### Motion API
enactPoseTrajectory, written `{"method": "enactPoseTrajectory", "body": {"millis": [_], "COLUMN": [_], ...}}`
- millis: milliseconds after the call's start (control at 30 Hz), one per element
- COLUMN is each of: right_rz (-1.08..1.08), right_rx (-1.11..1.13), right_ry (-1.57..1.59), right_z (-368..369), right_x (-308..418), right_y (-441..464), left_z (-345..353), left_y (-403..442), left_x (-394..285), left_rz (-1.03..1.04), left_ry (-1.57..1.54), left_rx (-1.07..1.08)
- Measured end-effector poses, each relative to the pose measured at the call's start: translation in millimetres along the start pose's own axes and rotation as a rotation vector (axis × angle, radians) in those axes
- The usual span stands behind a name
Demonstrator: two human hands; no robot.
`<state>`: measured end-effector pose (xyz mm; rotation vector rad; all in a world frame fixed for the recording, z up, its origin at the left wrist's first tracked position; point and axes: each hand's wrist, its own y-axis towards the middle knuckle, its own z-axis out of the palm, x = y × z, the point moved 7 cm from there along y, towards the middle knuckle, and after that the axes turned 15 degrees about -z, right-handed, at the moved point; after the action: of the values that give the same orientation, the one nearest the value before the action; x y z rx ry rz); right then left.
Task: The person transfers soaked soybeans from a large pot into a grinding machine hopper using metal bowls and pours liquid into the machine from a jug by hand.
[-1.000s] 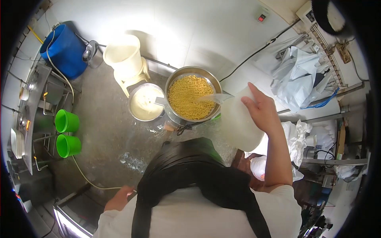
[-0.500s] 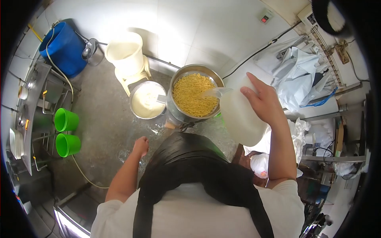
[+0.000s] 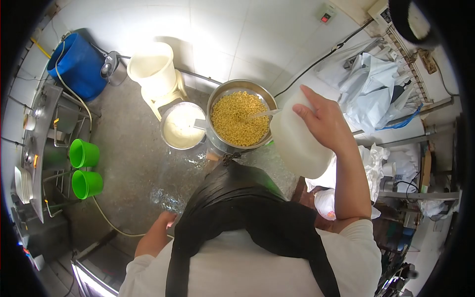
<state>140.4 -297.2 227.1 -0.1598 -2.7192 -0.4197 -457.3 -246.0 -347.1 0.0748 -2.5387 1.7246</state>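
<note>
My right hand (image 3: 324, 119) grips a translucent white plastic jug (image 3: 299, 148), tipped to the left. A thin stream of water (image 3: 264, 114) runs from it onto the yellow soaked beans (image 3: 237, 119), which look like soybeans. They fill the round steel hopper (image 3: 216, 94) of a machine in front of me. Beside the hopper on the left, under its metal spout (image 3: 199, 123), stands a round pot of creamy white liquid (image 3: 180, 133). My left hand (image 3: 167, 218) hangs low beside my black apron (image 3: 232, 193), fingers curled, with nothing visible in it.
Behind the pot, a cream bucket (image 3: 153, 67) sits on a plastic stool (image 3: 163, 99). A blue barrel (image 3: 79, 67), two green buckets (image 3: 85, 153) and a steel sink counter (image 3: 37, 163) line the left. Plastic bags (image 3: 368, 94) hang at right. The floor (image 3: 133, 163) looks wet.
The water stream has thinned. My left hand has dropped down and back toward my body. My right hand and the jug have shifted slightly left and up.
</note>
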Motion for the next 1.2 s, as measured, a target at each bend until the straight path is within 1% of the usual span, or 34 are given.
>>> {"method": "enactPoseTrajectory", "body": {"millis": [33,100,167,233,267,300,367,433,467,500,533,600,667,733,800,867,900,933,967,1000,1067,1100,1167,1200], "right_rz": [-0.007,-0.011,-0.015,0.046,0.042,0.042,0.039,-0.026,-0.03,-0.001,0.028,0.033,0.041,0.038,0.035,0.032,0.03,0.029,0.028,0.034,0.036,0.024,0.01,-0.014], "right_rx": [-0.008,-0.007,-0.007,0.025,0.026,0.022,0.019,0.007,0.008,0.019,0.03,0.031,0.03,0.023,0.024,0.024,0.029,0.034,0.032,0.036,0.041,0.042,0.044,0.028], "right_ry": [-0.011,-0.014,-0.018,0.03,0.033,0.045,0.059,-0.013,-0.01,-0.001,0.009,0.024,0.037,0.046,0.047,0.048,0.047,0.046,0.045,0.045,0.046,0.032,0.018,0.011], "right_z": [-0.9,-0.8,-0.7,1.9,3.0,4.1,6.1,4.8,4.0,2.6,2.4,2.9,3.2,3.9,4.4,3.8,3.8,3.8,3.6,4.0,4.8,4.6,6.0,7.0], "right_x": [-0.6,-2.5,-1.9,-2.6,-2.2,-2.0,-2.8,-2.8,-0.8,0.1,-0.2,-0.6,-2.1,-4.2,-5.7,-5.2,-3.7,-2.8,-2.9,-3.4,-3.5,-2.7,-3.9,-5.5], "right_y": [0.0,1.1,2.7,3.6,4.5,5.3,5.9,5.3,5.6,5.3,5.2,6.3,7.1,7.8,8.9,9.4,9.0,8.9,9.0,8.8,9.0,9.7,10.4,10.6], "left_z": [-9.1,-34.7,-44.0,-40.3,-42.6,-47.9,-62.9,-85.6,-98.2,-104.0,-103.4,-91.1,-76.3,-69.7,-49.2,-34.6,-21.6,4.2,12.8,12.6,2.7,2.1,-13.3,-17.3], "left_y": [-22.6,-56.9,-51.0,-21.6,4.5,12.7,-7.8,-58.7,-92.8,-108.8,-105.8,-91.1,-53.0,-40.5,-26.3,-14.3,14.9,55.0,48.5,44.9,42.6,39.9,36.3,30.8], "left_x": [-12.1,-40.3,-64.8,-77.2,-91.6,-101.8,-126.5,-157.5,-168.0,-170.4,-168.5,-175.8,-161.2,-144.4,-113.4,-87.3,-66.0,-52.7,-56.6,-55.6,-40.9,-45.0,-52.9,-61.9], "left_rz": [-0.002,0.044,0.044,0.044,0.192,0.339,0.337,0.335,0.294,0.254,0.25,0.392,0.368,0.348,0.06,0.065,0.065,0.197,0.327,0.327,0.069,0.068,0.07,0.069], "left_ry": [-0.001,-0.201,-0.172,-0.143,-0.131,-0.116,-0.166,-0.215,-0.233,-0.251,-0.254,-0.061,-0.065,-0.067,-0.137,0.006,0.006,0.293,0.58,0.58,0.242,0.239,0.04,0.037], "left_rx": [0.001,-0.091,-0.117,-0.143,-0.296,-0.449,-0.439,-0.428,-0.422,-0.416,-0.417,-0.352,-0.375,-0.398,-0.096,-0.105,-0.107,-0.067,-0.026,-0.028,-0.064,-0.063,-0.226,-0.226]}}
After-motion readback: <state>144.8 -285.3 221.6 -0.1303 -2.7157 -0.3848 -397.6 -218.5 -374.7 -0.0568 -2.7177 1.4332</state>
